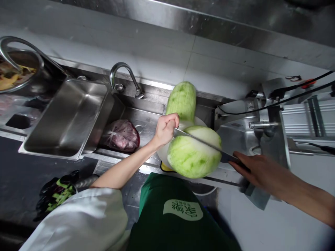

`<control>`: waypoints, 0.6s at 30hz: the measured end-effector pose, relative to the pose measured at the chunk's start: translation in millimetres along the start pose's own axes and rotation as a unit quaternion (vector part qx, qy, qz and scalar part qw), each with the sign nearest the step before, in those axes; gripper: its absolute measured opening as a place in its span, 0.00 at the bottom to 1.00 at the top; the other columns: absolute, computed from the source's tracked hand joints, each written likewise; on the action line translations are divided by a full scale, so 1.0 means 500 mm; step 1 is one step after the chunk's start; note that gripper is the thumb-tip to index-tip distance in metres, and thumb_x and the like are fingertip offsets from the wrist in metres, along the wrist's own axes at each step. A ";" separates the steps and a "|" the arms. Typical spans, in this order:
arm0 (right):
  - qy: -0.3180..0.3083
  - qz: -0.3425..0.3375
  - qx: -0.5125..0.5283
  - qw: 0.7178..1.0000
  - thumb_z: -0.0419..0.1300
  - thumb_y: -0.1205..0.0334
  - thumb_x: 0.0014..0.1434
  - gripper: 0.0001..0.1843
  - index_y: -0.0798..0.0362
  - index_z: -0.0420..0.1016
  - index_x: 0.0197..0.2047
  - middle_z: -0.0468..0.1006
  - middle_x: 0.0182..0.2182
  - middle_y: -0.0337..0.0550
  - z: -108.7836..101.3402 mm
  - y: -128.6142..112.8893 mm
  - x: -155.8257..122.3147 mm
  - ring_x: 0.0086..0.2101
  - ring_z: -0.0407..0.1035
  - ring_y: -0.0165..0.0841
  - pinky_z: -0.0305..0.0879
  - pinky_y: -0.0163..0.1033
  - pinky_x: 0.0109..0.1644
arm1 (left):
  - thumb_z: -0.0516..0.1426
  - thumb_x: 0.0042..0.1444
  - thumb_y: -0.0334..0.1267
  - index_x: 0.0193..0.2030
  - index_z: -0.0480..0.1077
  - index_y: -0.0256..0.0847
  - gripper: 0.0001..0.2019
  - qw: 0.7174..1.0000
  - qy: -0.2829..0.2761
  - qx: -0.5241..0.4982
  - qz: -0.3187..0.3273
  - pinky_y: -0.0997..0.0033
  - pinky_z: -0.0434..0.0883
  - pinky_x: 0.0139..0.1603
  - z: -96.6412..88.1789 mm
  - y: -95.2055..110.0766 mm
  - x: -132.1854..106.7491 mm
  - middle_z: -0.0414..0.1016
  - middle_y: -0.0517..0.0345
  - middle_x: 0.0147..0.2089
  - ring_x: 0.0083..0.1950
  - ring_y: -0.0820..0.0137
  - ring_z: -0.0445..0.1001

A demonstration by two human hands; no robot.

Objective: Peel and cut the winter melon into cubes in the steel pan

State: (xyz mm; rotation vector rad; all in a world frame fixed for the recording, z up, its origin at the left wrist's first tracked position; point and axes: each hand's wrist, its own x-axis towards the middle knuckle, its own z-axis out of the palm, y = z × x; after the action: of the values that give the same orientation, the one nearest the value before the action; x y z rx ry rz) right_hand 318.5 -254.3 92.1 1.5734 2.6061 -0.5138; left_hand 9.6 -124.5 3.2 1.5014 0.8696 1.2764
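A large peeled winter melon piece (pixel 193 160), pale green with darker patches, lies on a round white cutting board (pixel 162 153). Across its top runs the long blade of a knife (pixel 202 141), pressed against or into the flesh; how deep it sits I cannot tell. My right hand (pixel 255 169) is closed around the knife's handle. At the far end of the blade, my left hand (pixel 166 129) is closed in a fist over the tip. Just behind, a second peeled winter melon piece (pixel 182 101) rests on the board, its pale cut end toward me.
Left of the board are a steel sink with a faucet (pixel 125 71), a bag of meat (pixel 121 135), and a steel basin (pixel 70 108). A pot of scraps (pixel 19 69) stands far left. Black cables and a slicing machine (pixel 261 122) are at right. A steel shelf (pixel 183 21) overhangs.
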 end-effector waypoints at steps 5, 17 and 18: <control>-0.022 0.011 0.054 0.998 0.46 0.52 0.77 0.18 0.51 0.70 0.41 0.72 0.18 0.38 0.018 -0.006 0.003 0.16 0.66 0.35 0.47 0.41 0.24 | 0.49 0.55 0.34 0.21 0.60 0.42 0.12 0.999 -0.013 0.048 0.003 0.70 0.58 0.28 0.001 0.026 0.003 0.61 0.61 0.20 0.24 0.72 0.60; -0.175 0.070 -0.054 0.981 0.49 0.58 0.75 0.13 0.52 0.72 0.51 0.70 0.19 0.37 0.009 -0.024 0.039 0.19 0.67 0.36 0.41 0.40 0.25 | 0.54 0.54 0.32 0.19 0.63 0.41 0.13 0.990 0.052 -0.126 -0.040 0.72 0.63 0.30 0.000 -0.112 -0.052 0.64 0.61 0.20 0.25 0.71 0.66; -0.183 0.078 -0.054 0.979 0.50 0.58 0.75 0.12 0.52 0.72 0.52 0.70 0.19 0.36 0.002 -0.029 0.044 0.19 0.67 0.35 0.41 0.40 0.25 | 0.54 0.54 0.32 0.19 0.64 0.41 0.13 0.989 0.050 -0.136 -0.037 0.71 0.64 0.31 0.001 -0.116 -0.053 0.64 0.61 0.20 0.25 0.71 0.66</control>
State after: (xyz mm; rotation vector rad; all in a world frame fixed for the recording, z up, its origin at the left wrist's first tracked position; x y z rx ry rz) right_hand 295.1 -242.1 90.1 1.4709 2.1836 -0.5751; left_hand 8.1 -132.2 -60.3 1.1880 0.7727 1.3641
